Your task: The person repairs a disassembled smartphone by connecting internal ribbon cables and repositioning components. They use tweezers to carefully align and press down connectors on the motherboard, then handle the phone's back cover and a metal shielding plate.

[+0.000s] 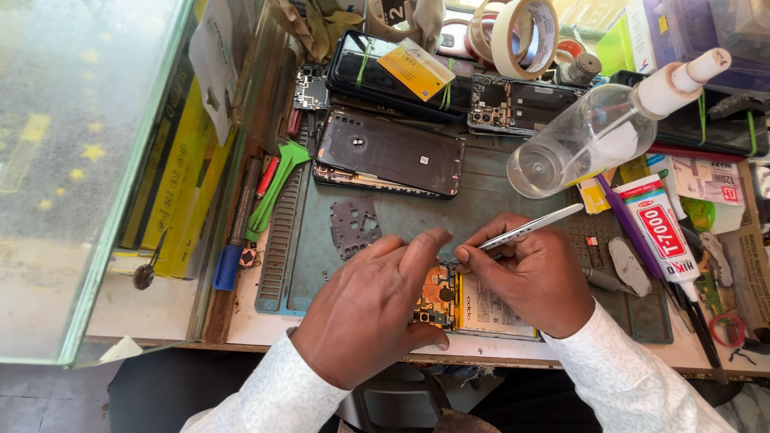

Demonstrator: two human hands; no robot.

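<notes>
A yellow rectangular label card (pixel 415 69) is lying tilted at twelve o'clock, strapped by green bands onto a dark phone (pixel 397 76). A white glue tube (pixel 662 228) with a red-and-white label is lying at three o'clock on the desk (pixel 481 346), nozzle pointing toward five o'clock. Just beyond it, a small white-and-red printed box (pixel 710 180) is sitting at two o'clock. A clear bottle (pixel 593 136) with a yellow label edge is lying between one and two o'clock. Flat yellow packages (pixel 180 180) are standing on edge at nine o'clock beside the glass pane. A white battery label (pixel 489 309) is showing at six o'clock, touching the right hand (pixel 537 277).
</notes>
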